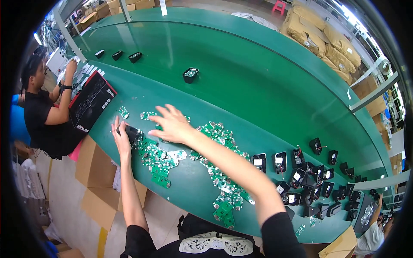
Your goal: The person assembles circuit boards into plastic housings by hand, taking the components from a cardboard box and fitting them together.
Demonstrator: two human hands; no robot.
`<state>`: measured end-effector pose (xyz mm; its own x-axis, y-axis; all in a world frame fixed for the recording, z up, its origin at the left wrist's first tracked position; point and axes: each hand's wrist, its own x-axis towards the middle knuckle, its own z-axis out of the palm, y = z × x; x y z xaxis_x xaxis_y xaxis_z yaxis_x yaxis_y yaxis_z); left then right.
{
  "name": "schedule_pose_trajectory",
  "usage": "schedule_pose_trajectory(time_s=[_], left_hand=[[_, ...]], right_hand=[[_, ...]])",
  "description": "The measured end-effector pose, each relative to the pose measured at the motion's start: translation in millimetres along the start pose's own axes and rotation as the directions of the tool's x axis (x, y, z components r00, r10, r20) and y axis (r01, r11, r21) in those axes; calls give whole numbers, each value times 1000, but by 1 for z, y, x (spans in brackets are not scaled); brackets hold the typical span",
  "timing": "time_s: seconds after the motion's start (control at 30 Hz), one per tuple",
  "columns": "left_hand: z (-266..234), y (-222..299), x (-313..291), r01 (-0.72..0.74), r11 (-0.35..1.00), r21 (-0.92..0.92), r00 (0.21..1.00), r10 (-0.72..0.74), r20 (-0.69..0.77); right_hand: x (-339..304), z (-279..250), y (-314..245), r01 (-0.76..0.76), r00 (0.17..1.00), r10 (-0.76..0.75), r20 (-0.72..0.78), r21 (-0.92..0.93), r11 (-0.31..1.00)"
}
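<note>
My left hand [122, 133] grips a small black plastic housing [134, 133] at the left of the green workbench, its fingers closed around one end. Just right of it, my right hand [171, 124] hovers over the bench with its fingers spread and nothing visible in it. Beneath and around both hands lie loose green circuit boards [157, 158], heaped in a pile. A second heap of circuit boards [223, 180] runs along under my right forearm. One single circuit board [123, 112] rests apart, beyond my left hand.
Many black housings [316, 176] crowd the bench at right. Another black housing [190, 75] sits on the green conveyor belt [241, 73]. A co-worker [45, 103] stands at left behind a black printed box [91, 101]. Open cardboard boxes [101, 180] stand on the floor below.
</note>
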<state>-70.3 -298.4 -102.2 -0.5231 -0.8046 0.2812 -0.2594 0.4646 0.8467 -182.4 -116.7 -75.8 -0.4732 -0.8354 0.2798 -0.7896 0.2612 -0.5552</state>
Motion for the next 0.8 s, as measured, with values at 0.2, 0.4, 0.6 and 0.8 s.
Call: schedule_pose_trajectory(time_s=[0.2, 0.4, 0.6, 0.8], left_hand=[[35, 6, 12, -16, 993, -113, 955, 48, 293], [50, 59, -63, -20, 946, -323, 815, 202, 544], [2, 44, -98, -42, 907, -418, 965, 145, 217], [9, 61, -174, -45, 909, -415, 959, 155, 236]], right_hand=[[-9, 26, 8, 98, 988, -79, 135, -142, 985], [-101, -48, 5, 115, 991, -82, 106, -350, 930], [-241, -62, -78, 433, 866, -375, 332, -119, 894], [-282, -58, -45, 366, 871, -156, 466, -404, 838]])
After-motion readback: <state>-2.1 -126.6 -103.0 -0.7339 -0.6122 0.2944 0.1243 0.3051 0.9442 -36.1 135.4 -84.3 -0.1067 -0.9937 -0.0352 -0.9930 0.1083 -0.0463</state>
